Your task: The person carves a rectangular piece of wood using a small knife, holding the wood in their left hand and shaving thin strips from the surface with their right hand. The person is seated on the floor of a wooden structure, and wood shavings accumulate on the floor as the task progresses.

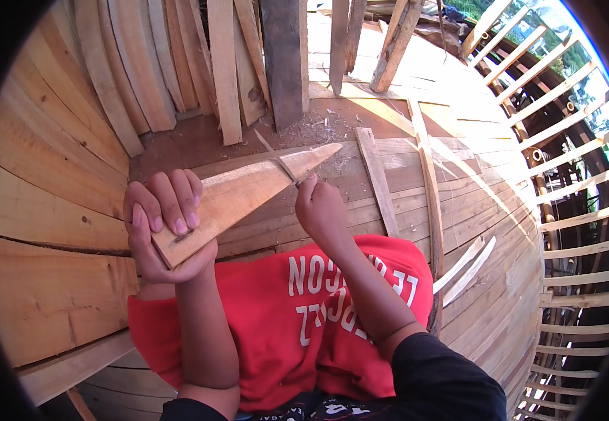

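Note:
A tapered wooden board [241, 196] lies across the middle of the view, its narrow tip toward the far right. My left hand [168, 210] grips its wide near end, fingers over the top face and palm beneath. Close to the tip, my right hand [320, 210] is closed on the end of a thin, narrow piece [285, 169] that crosses the board's upper face. Whether that piece is a blade or a strip I cannot tell. Its gripped end is hidden in my fingers. Below my arms a red cloth with white lettering [262, 316] covers my lap.
Curved planks [59, 189] form a wall on the left. Upright timbers [283, 63] stand ahead, with wood shavings [325, 130] at their foot. Loose battens [378, 182] and pale offcuts [467, 270] lie on the plank floor [501, 309]. Slatted framing [578, 249] curves along the right.

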A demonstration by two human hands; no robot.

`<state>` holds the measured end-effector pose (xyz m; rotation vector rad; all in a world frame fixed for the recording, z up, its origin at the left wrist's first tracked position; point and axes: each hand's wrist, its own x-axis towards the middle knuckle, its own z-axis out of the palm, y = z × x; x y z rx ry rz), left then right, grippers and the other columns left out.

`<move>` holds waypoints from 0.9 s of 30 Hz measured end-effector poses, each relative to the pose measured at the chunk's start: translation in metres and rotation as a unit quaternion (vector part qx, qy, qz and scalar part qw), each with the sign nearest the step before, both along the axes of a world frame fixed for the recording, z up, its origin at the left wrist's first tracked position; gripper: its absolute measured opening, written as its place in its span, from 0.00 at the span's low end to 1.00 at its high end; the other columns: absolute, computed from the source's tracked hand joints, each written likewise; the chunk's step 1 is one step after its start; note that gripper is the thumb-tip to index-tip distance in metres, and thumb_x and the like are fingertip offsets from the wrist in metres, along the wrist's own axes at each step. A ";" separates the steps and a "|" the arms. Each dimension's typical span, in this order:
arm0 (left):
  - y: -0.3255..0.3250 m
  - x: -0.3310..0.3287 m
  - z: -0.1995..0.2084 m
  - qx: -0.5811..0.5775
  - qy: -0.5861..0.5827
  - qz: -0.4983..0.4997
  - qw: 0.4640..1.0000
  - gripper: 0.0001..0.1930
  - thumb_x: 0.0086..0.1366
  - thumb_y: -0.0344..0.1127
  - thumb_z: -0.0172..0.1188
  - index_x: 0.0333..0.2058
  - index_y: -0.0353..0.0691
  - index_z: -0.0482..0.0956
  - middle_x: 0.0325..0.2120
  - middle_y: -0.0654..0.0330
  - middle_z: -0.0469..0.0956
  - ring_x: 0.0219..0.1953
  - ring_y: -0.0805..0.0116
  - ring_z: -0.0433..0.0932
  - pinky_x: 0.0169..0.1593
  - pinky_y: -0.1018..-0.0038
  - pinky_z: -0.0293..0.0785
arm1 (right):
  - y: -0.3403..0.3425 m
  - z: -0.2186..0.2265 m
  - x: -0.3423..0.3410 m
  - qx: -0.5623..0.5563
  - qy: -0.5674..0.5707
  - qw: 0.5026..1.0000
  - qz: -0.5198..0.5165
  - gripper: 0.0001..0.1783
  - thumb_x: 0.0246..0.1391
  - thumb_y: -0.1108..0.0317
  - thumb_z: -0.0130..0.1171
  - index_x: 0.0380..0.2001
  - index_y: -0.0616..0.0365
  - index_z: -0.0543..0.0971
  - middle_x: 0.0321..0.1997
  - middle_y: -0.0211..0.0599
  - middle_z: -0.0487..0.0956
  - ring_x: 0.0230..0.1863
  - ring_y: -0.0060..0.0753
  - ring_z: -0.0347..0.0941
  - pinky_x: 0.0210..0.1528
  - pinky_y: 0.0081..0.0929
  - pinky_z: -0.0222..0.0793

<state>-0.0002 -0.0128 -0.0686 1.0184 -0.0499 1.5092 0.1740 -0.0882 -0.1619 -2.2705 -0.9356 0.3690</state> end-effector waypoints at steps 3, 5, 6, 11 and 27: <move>-0.003 -0.002 0.003 0.008 -0.004 0.001 1.000 0.13 0.67 0.39 0.41 0.22 0.49 0.58 0.14 0.69 0.61 0.18 0.77 0.58 0.31 0.75 0.57 | -0.001 -0.005 -0.002 0.034 0.037 0.998 0.048 0.32 0.64 0.56 0.35 0.18 0.69 0.79 0.25 0.66 0.77 0.32 0.71 0.75 0.41 0.59 0.69; -0.003 0.003 0.006 0.008 -0.015 -0.007 1.000 0.13 0.67 0.39 0.41 0.22 0.48 0.58 0.14 0.68 0.61 0.18 0.77 0.58 0.31 0.75 0.57 | 0.002 -0.044 0.034 0.029 0.004 0.998 -0.047 0.32 0.64 0.56 0.36 0.18 0.69 0.79 0.24 0.66 0.77 0.31 0.71 0.74 0.41 0.59 0.69; -0.001 0.002 0.003 0.003 -0.017 -0.008 1.000 0.13 0.67 0.39 0.41 0.22 0.48 0.58 0.14 0.68 0.61 0.18 0.77 0.58 0.31 0.75 0.57 | 0.005 -0.057 0.046 0.029 -0.009 0.995 -0.091 0.32 0.64 0.56 0.36 0.18 0.69 0.79 0.24 0.66 0.77 0.31 0.71 0.74 0.41 0.59 0.69; 0.002 -0.006 0.003 -0.002 0.002 0.014 1.000 0.12 0.67 0.40 0.41 0.22 0.50 0.58 0.14 0.69 0.61 0.19 0.77 0.59 0.32 0.75 0.57 | 0.001 -0.004 -0.008 0.056 0.039 0.998 0.011 0.30 0.63 0.58 0.38 0.16 0.70 0.77 0.21 0.65 0.75 0.29 0.69 0.74 0.38 0.56 0.69; -0.006 0.011 0.000 -0.013 0.025 0.021 0.999 0.12 0.65 0.39 0.43 0.21 0.49 0.58 0.14 0.69 0.59 0.19 0.76 0.57 0.33 0.74 0.57 | 0.003 -0.025 0.020 0.071 0.002 0.997 -0.009 0.31 0.64 0.57 0.36 0.15 0.67 0.77 0.19 0.61 0.75 0.25 0.67 0.74 0.35 0.56 0.69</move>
